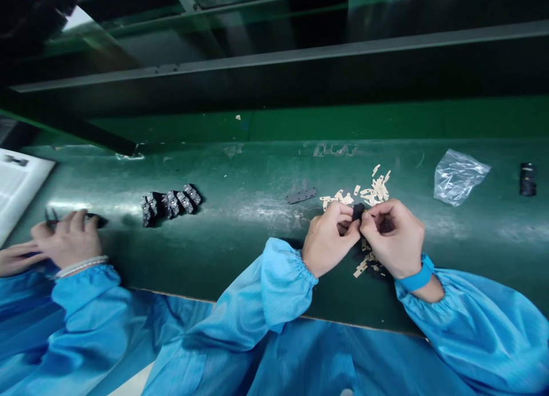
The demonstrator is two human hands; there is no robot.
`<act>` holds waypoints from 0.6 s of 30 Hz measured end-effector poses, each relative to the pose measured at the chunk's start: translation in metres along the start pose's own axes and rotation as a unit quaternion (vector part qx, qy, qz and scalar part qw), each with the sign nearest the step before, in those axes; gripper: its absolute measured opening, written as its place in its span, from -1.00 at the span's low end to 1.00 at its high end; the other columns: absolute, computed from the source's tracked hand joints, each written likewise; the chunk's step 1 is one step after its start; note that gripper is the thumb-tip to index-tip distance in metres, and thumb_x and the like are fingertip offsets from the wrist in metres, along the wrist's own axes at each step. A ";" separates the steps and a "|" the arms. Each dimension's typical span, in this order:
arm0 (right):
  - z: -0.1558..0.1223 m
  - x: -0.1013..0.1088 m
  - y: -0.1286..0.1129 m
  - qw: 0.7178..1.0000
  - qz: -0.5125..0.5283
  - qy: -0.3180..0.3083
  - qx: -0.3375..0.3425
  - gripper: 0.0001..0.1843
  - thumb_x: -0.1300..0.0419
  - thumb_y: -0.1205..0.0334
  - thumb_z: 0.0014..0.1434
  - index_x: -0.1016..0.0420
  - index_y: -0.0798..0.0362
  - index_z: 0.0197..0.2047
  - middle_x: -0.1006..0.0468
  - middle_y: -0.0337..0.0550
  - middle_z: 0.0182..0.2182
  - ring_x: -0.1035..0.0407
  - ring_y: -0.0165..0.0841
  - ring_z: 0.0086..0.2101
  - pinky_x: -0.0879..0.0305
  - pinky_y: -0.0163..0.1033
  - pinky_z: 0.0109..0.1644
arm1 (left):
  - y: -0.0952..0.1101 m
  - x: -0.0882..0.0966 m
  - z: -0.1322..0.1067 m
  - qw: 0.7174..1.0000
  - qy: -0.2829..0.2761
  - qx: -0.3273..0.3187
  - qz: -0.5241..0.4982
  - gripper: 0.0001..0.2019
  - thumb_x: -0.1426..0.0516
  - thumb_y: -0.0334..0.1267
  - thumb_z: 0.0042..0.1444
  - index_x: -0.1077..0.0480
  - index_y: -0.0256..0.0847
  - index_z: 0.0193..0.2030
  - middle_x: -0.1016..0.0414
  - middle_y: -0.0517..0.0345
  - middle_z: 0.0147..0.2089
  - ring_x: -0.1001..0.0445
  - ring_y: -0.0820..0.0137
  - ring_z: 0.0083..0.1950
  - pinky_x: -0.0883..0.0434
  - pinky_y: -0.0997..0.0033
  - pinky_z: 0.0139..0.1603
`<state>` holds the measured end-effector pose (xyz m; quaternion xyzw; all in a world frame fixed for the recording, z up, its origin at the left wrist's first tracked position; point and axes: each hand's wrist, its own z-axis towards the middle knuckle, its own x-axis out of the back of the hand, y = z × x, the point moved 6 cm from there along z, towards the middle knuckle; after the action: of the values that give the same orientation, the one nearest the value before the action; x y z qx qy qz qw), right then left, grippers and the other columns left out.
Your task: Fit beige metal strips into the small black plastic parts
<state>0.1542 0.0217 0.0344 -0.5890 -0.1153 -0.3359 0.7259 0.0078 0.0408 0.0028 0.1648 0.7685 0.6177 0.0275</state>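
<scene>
Between my two hands is a small black plastic part (357, 211), mostly hidden by the fingers. My left hand (330, 236) pinches it from the left. On the other side, my right hand (393, 236) has thumb and forefinger pressed together at the part's edge; whether a small piece is between them I cannot make out. Small cream-coloured flat pieces (377, 189) lie scattered just beyond the hands, and more cream pieces (363, 265) lie below them. A flat dark grey strip with holes (301, 195) rests to the left of the pile.
A co-worker's hands (68, 238) work with a dark item at far left. Several black assembled parts (171, 204) stand in a row between us. A clear plastic bag (458, 177) and a black cylindrical object (527, 179) lie to the right. A metal rail (274, 61) crosses beyond the green table (240, 247).
</scene>
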 end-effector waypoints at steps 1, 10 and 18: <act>-0.001 -0.001 0.002 1.000 0.002 0.000 -0.010 -0.91 -0.30 0.31 0.13 -0.45 -0.01 -0.37 -0.48 -0.30 -0.52 -0.32 -0.43 -0.57 -0.28 -0.28 -0.49 | 0.001 0.000 -0.001 1.000 0.001 -0.001 0.002 -0.88 -0.22 -0.29 0.21 -0.35 -0.14 -0.17 -0.60 0.24 -0.28 -0.63 0.42 -0.24 -0.54 0.46 -0.19; 0.001 0.002 -0.002 1.000 0.023 -0.012 0.005 -0.92 -0.31 0.33 0.16 -0.49 0.01 -0.36 -0.49 -0.30 -0.52 -0.32 -0.45 -0.56 -0.27 -0.30 -0.47 | 0.006 0.004 -0.001 0.999 0.009 -0.033 0.036 -0.90 -0.20 -0.29 0.23 -0.37 -0.13 -0.14 -0.64 0.19 -0.23 -0.67 0.39 -0.19 -0.57 0.43 -0.15; 0.000 0.003 -0.001 0.999 0.034 -0.011 0.022 -0.91 -0.32 0.35 0.16 -0.50 0.01 -0.35 -0.46 -0.32 -0.52 -0.31 -0.46 -0.55 -0.27 -0.30 -0.46 | 0.006 0.005 0.001 0.998 0.006 -0.042 0.036 -0.90 -0.19 -0.31 0.22 -0.39 -0.14 -0.13 -0.65 0.19 -0.23 -0.67 0.40 -0.21 -0.56 0.46 -0.19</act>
<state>0.1560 0.0210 0.0367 -0.5798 -0.1104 -0.3019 0.7487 0.0044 0.0442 0.0097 0.1874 0.7355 0.6511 0.0071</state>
